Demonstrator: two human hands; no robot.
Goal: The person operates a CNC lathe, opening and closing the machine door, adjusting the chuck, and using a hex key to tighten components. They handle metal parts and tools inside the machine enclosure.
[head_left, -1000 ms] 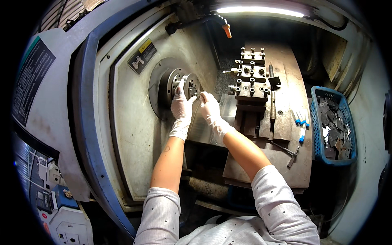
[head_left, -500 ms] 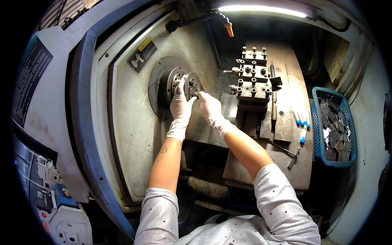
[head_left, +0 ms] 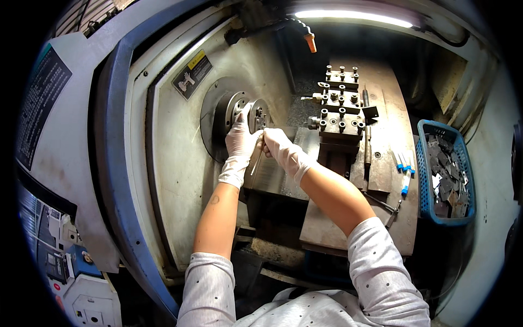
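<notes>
A round metal fixture [head_left: 257, 110] with a small clamp on its face sits on the lathe spindle [head_left: 231, 109]. My left hand [head_left: 241, 143], in a thin white glove, wraps round its near edge, fingers reaching up behind the disc. Just right of it, my gloved right hand [head_left: 279, 145] is closed in a pinch in front of the clamp. A thin metal rod, apparently a hex key [head_left: 255, 163], slants down between the hands from the right hand's fingers. The fingers hide its upper end.
To the right, tool holders [head_left: 341, 117] with several bolts stand on the slide [head_left: 327, 226]. Blue-capped brushes or tubes [head_left: 406, 180] and a T-handled wrench [head_left: 393, 210] lie there. A blue basket [head_left: 447, 220] holds dark metal plates. An orange-tipped coolant nozzle [head_left: 310, 42] hangs above.
My right hand has turned and dropped slightly at the fixture's face, and the thin rod now shows below it. My left hand keeps its hold. The whole view has shifted a little.
</notes>
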